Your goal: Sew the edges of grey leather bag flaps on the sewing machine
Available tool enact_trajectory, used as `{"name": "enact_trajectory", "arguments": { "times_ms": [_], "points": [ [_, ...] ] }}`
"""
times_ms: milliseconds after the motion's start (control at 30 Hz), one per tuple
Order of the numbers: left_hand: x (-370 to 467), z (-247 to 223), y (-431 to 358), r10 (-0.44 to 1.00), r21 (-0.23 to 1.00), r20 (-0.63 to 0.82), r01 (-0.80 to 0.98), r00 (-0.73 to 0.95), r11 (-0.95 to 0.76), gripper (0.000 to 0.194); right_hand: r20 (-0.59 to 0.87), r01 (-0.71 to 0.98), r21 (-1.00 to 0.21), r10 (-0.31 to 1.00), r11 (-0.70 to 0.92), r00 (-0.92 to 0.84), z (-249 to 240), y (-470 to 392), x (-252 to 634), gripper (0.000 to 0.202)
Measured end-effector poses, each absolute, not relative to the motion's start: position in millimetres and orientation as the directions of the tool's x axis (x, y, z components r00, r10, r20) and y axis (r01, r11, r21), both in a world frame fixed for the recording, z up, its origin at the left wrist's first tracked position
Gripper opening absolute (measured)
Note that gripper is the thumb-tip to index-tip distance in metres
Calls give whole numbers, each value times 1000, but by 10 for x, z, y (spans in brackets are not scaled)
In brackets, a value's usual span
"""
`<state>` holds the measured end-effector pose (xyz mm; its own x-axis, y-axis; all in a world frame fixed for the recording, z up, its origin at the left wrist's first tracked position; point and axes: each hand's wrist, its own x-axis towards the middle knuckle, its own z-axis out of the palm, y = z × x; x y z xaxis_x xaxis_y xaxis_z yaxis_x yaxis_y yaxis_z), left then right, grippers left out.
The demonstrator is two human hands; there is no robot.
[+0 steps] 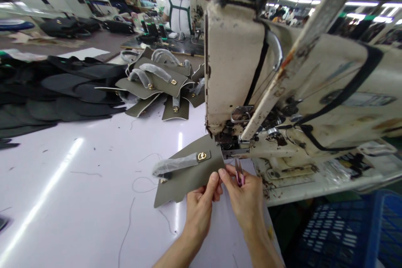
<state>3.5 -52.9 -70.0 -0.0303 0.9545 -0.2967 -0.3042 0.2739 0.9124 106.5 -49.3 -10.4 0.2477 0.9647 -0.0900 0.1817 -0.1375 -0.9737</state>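
Note:
A grey-olive bag panel (pixel 185 184) lies partly on the white table, its far right corner close under the head of the sewing machine (pixel 235 71). On it is a handle (pixel 177 164) in clear plastic wrap, with a gold buckle (pixel 202 156) at one end. My left hand (pixel 202 201) pinches the panel's near edge between thumb and fingers. Beside it, my right hand (pixel 243 192) grips the panel's right corner with thumb and index finger. Small scissors (pixel 240 173) with pink handles sit in that same hand, blades pointing away from me.
Similar panels with wrapped handles (pixel 157 77) are heaped at the back. Black pieces (pixel 63 92) are stacked at the left. Loose threads (pixel 125 226) lie on the table (pixel 94 201). A blue basket (pixel 339 230) stands low at the right. People work in the background.

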Motion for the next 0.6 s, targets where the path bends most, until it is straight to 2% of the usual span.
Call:
{"name": "enact_trajectory", "arguments": {
  "times_ms": [67, 133, 167, 200, 267, 300, 367, 467, 600],
  "points": [
    [-47, -587, -614, 945, 930, -313, -172, 99, 326, 54, -75, 183, -974, 953, -133, 294, -170, -467, 1040, 33],
    [-223, -465, -746, 930, 969, -240, 9, 277, 247, 56, -81, 134, -982, 942, -131, 326, -230, -446, 1041, 34],
    [-340, -415, -810, 948, 988, -137, 115, 288, 107, 51, -87, 105, -986, 939, -128, 332, -253, -438, 1047, 33],
    [-466, -379, -859, 968, 968, 36, 232, 246, -95, 39, -97, 75, -989, 940, -128, 326, -269, -431, 1053, 33],
    [-704, -354, -873, 937, 820, 325, 455, 131, -348, 17, -125, 6, -991, 946, -133, 298, -284, -423, 1061, 31],
    [-797, -363, -829, 910, 736, 396, 550, 122, -394, 16, -142, -31, -990, 949, -138, 282, -286, -421, 1061, 30],
    [-900, -400, -652, 918, 633, 363, 680, 162, -370, 35, -178, -117, -981, 950, -152, 258, -288, -417, 1050, 30],
    [-862, -394, -266, 955, 606, 197, 738, 223, -297, 55, -226, -234, -957, 949, -174, 219, -305, -418, 1024, 34],
    [-714, -153, 175, 903, 598, 262, 677, 341, -429, 63, -231, -258, -950, 950, -174, 208, -349, -424, 1000, 37]
  ]
}}
